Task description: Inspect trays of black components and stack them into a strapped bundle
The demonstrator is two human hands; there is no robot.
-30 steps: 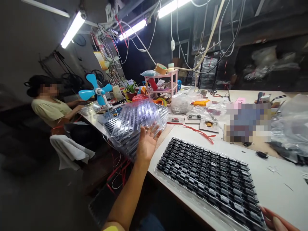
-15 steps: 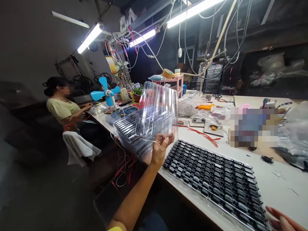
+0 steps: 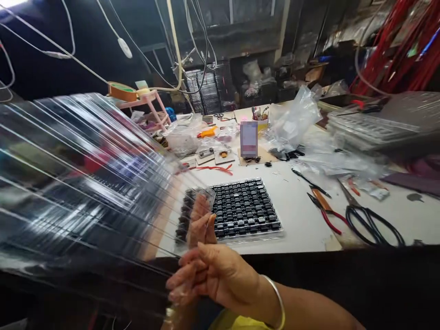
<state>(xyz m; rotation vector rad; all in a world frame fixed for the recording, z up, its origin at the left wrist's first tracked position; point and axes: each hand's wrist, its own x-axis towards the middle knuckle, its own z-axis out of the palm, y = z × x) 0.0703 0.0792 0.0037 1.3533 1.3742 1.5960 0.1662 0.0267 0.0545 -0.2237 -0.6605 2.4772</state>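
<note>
A clear ribbed plastic tray (image 3: 85, 183) is held up close to me on the left, tilted and partly blurred. My left hand (image 3: 202, 222) grips it near the right corner, with some fingers seen through the plastic. Lower along the same edge, my right hand (image 3: 223, 277), wearing a light bangle on the wrist, closes its fingers on the tray. Behind my hands, a clear tray filled with rows of small black parts (image 3: 245, 206) lies flat on the white table (image 3: 292, 220). The held tray covers its left end.
To the right lie scissors (image 3: 369, 220), red-handled pliers (image 3: 328, 213) and crumpled clear bags (image 3: 295, 114). Farther back are an orange tool (image 3: 208, 132), a phone-like upright panel (image 3: 249, 140) and a pink rack (image 3: 154, 110). Cables (image 3: 177, 55) hang overhead.
My view has swung right. The held clear tray has come nearer and lower on the left, and my right hand has moved from the filled tray's edge onto it.
</note>
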